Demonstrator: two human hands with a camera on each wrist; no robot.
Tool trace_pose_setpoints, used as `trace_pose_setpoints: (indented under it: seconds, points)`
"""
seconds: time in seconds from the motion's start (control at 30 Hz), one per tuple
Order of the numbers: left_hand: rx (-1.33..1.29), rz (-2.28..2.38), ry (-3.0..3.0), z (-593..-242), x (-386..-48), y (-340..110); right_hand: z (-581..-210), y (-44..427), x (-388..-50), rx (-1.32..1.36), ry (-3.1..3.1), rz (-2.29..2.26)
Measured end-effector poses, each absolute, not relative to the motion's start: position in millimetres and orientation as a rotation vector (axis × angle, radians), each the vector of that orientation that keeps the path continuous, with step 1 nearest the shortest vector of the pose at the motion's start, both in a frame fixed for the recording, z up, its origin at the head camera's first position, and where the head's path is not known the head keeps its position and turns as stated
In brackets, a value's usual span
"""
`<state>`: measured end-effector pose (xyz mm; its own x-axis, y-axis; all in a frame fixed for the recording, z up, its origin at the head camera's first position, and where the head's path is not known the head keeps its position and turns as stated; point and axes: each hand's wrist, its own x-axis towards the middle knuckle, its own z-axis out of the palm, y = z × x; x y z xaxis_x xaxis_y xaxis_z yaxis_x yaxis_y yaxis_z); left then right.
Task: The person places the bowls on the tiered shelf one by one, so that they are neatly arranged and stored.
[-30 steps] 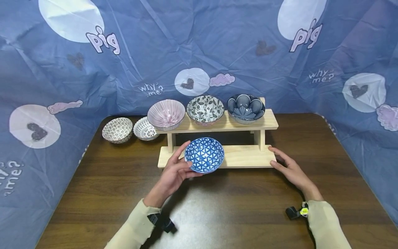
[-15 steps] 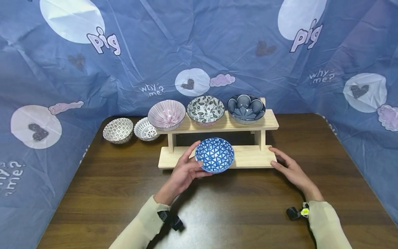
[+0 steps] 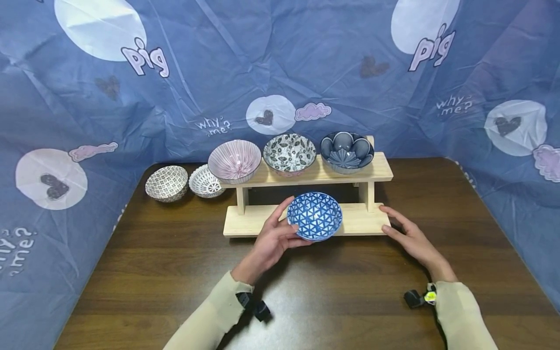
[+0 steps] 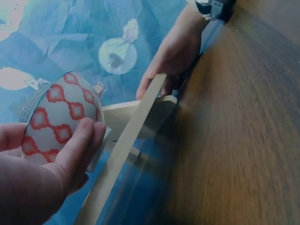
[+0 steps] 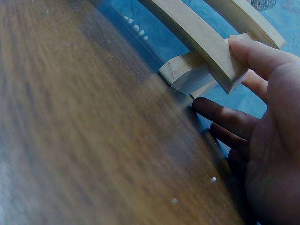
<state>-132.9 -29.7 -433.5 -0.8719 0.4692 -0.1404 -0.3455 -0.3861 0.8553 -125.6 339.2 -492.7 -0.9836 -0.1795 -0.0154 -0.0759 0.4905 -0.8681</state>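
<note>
In my left hand I hold a small bowl by its left side, thumb at the rim and fingers beneath. Blue and white triangles cover its inside; in the left wrist view the bowl's outside is white with red shapes. It is tilted toward me, in front of the lower board of a two-tier wooden stand. My right hand touches the right end of that board with thumb and forefinger spread. The right wrist view shows the other fingers loosely bent below the board.
On the upper board sit a pink striped bowl, a leaf-patterned bowl and a dark blue petal bowl. A brown-patterned bowl and a white scalloped bowl stand on the table, left of the stand. Blue cloth hangs behind.
My left hand has carried the blue and white bowl to the right along the front of the lower board. My right hand has stayed at the board's end.
</note>
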Motion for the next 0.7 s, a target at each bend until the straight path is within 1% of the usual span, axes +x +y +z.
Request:
trace_pose_setpoints:
  seconds: [0.7]
  points:
    - [0.168, 2.28, 1.32, -437.4, -141.9, 3.7, -491.8, 339.2, -126.7, -0.232, 2.614, -1.524]
